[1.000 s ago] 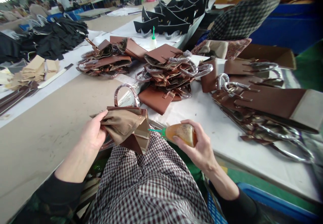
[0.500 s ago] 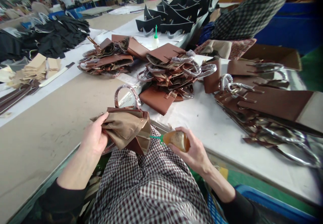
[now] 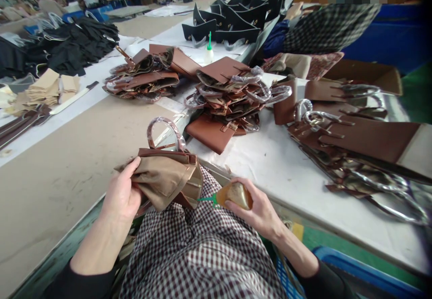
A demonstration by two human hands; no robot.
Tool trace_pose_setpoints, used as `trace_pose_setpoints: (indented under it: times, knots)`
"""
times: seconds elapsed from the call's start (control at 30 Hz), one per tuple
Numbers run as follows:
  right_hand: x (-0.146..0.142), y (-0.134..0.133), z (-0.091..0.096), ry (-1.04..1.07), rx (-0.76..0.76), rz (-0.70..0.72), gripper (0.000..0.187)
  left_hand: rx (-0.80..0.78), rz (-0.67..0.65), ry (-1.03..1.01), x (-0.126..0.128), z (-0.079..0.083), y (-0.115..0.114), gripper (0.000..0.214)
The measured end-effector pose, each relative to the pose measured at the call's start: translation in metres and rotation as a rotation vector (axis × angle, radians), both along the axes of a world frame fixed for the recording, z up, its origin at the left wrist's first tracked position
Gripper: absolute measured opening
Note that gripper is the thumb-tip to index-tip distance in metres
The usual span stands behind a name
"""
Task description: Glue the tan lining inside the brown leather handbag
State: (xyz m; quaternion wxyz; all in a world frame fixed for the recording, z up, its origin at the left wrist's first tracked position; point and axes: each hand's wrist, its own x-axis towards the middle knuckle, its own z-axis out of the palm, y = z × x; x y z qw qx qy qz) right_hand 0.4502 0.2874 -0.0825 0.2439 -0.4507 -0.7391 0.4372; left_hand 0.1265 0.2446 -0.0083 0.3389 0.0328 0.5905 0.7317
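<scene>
My left hand (image 3: pixel 120 194) is closed on the tan lining of a brown handbag (image 3: pixel 170 174) held over my lap at the table edge. The bag's plastic-wrapped round handle (image 3: pixel 164 130) stands up behind it. My right hand (image 3: pixel 254 210) grips a small amber glue bottle (image 3: pixel 233 194) lying sideways. Its green nozzle (image 3: pixel 205 198) touches the bag's lower right edge.
Piles of brown bag parts with wrapped handles lie ahead (image 3: pixel 229 96), at the left (image 3: pixel 143 76) and at the right (image 3: pixel 351 132). Black pieces (image 3: pixel 229 24) and a white glue bottle (image 3: pixel 209 52) sit farther back. A cardboard box (image 3: pixel 367 75) and a person in checked cloth (image 3: pixel 327 24) are at the right.
The bag and both hands have sunk a little toward my lap. The bottle's nozzle has come up against the bag's edge.
</scene>
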Motion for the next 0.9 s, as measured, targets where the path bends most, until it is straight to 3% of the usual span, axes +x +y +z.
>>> trace_pose_setpoints:
  times: [0.13,0.33,0.47,0.67,0.9]
  knots:
    - [0.000,0.001,-0.003,0.008,-0.024,-0.009,0.047,-0.016,0.022,-0.001,-0.002,0.000,-0.009,0.016]
    - [0.002,-0.001,-0.013,0.025,0.174,-0.044,0.053,-0.050,0.034,0.007,0.000,0.005,-0.029,0.016]
    - [0.000,-0.004,-0.006,-0.005,0.062,-0.003,0.050,-0.072,0.075,0.004,0.003,0.007,-0.044,0.020]
    - [0.001,-0.010,0.004,0.083,-0.131,-0.123,0.049,-0.149,0.124,-0.074,0.007,0.008,-0.070,0.023]
    - [-0.004,-0.016,0.005,-0.032,-0.017,-0.077,0.048,-0.264,0.133,-0.133,0.010,0.001,-0.106,0.025]
